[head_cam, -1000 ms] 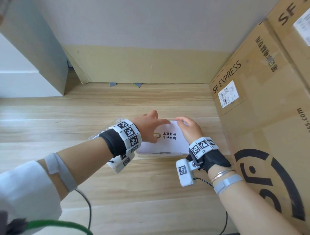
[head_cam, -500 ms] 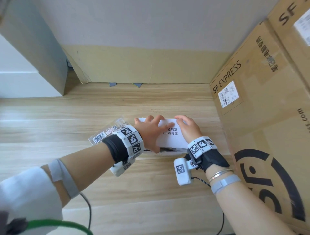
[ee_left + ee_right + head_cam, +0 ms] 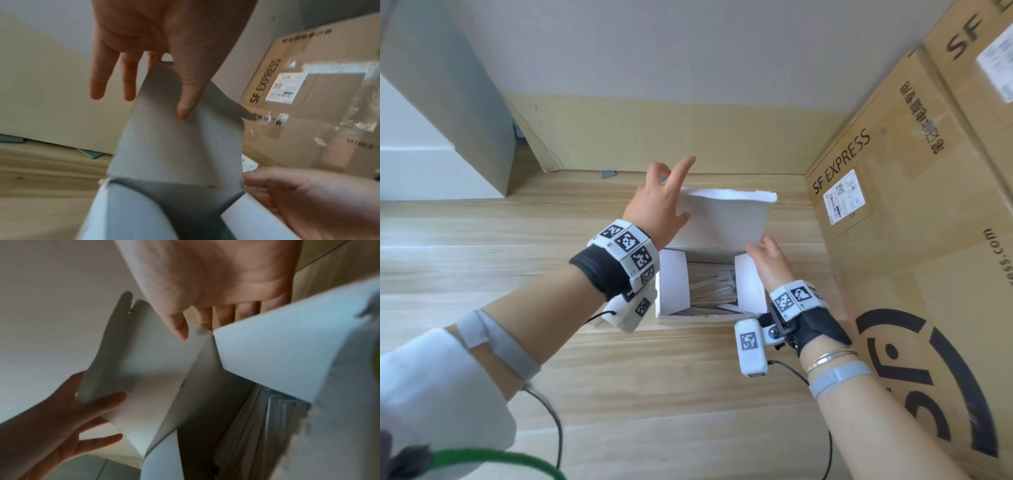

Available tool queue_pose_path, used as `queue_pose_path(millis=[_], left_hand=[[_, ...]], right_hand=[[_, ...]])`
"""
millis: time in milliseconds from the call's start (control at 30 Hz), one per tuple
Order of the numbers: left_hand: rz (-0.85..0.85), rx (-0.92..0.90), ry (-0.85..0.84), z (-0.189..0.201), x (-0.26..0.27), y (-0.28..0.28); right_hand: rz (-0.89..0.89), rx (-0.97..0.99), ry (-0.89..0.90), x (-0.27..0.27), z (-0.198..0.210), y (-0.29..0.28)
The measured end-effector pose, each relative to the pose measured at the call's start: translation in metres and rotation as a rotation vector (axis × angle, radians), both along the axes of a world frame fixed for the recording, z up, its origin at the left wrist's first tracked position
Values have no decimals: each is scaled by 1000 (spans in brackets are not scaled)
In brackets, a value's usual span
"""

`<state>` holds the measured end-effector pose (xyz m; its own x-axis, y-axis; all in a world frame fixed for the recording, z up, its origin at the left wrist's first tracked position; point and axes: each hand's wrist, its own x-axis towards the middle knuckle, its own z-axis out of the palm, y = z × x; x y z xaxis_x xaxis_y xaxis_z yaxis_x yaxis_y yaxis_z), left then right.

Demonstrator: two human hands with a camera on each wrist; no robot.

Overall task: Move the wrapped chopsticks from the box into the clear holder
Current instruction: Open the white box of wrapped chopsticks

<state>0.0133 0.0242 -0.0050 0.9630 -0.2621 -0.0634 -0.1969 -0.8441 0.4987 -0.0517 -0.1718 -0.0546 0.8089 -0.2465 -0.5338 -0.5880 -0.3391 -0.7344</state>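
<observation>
A white box (image 3: 688, 320) stands on the wooden surface with its lid (image 3: 726, 219) raised upright. Inside lie several paper-wrapped chopsticks (image 3: 714, 291), also seen in the right wrist view (image 3: 257, 418). My left hand (image 3: 671, 195) pinches the lid's upper left edge, with the thumb (image 3: 186, 104) on the inner face and fingers behind it. My right hand (image 3: 760, 250) grips the box's right side flap (image 3: 748, 284) by the lid's lower corner, where its thumb (image 3: 179, 327) touches. The clear holder does not show in the head view; my left wrist covers that spot.
Large SF Express cardboard boxes (image 3: 911, 222) stand close on the right of the white box. A cardboard sheet (image 3: 654, 137) leans on the back wall. A pale cabinet (image 3: 448, 120) stands at the far left. Bare wood floor (image 3: 517, 246) spreads to the left and in front.
The lid lay closed under both hands; it has swung up and back. My left hand rose with it, and the chopsticks now show. The clear holder left of the box has gone out of sight.
</observation>
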Motion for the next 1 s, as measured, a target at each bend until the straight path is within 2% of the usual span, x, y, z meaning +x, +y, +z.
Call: queue_pose_path(millis=[167, 300, 500, 600, 867, 1000], left_hand=[[125, 22, 224, -26, -13, 2], [47, 81, 403, -41, -29, -8], [-45, 134, 382, -47, -35, -13], [-75, 149, 387, -48, -33, -10], [-122, 109, 345, -49, -35, -10], [-224, 227, 345, -45, -39, -10]], right_hand=[[18, -110, 4, -3, -11, 15], [103, -229, 19, -4, -13, 19], [210, -405, 13, -6, -14, 24], [217, -470, -62, -8, -23, 25], [237, -534, -85, -11, -24, 24], [287, -598, -79, -12, -23, 22]])
